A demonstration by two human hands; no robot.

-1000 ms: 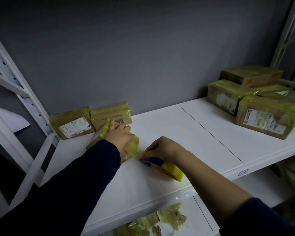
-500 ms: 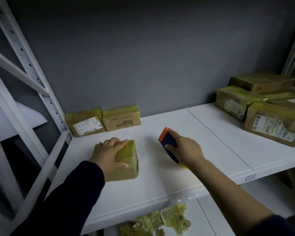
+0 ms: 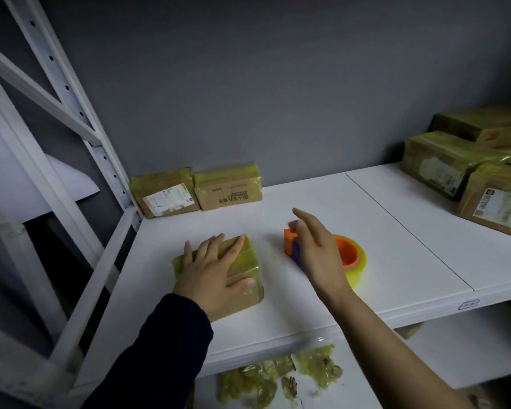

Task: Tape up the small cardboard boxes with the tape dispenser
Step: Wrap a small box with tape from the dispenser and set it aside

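Head view: left hand [image 3: 216, 270] flat on box [image 3: 242, 302] (tape-wrapped); dispenser [image 3: 348, 251] beside.

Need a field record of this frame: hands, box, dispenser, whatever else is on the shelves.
left hand: flat on top of small box, fingers straight
right hand: open, fingers extended over tape dispenser; contact unclear, blurred
tape dispenser: on white shelf, right of small box, apart from it
back boxes: two, side by side against wall
right boxes: group at shelf's right end, one stacked
lower shelf: crumpled tape scraps
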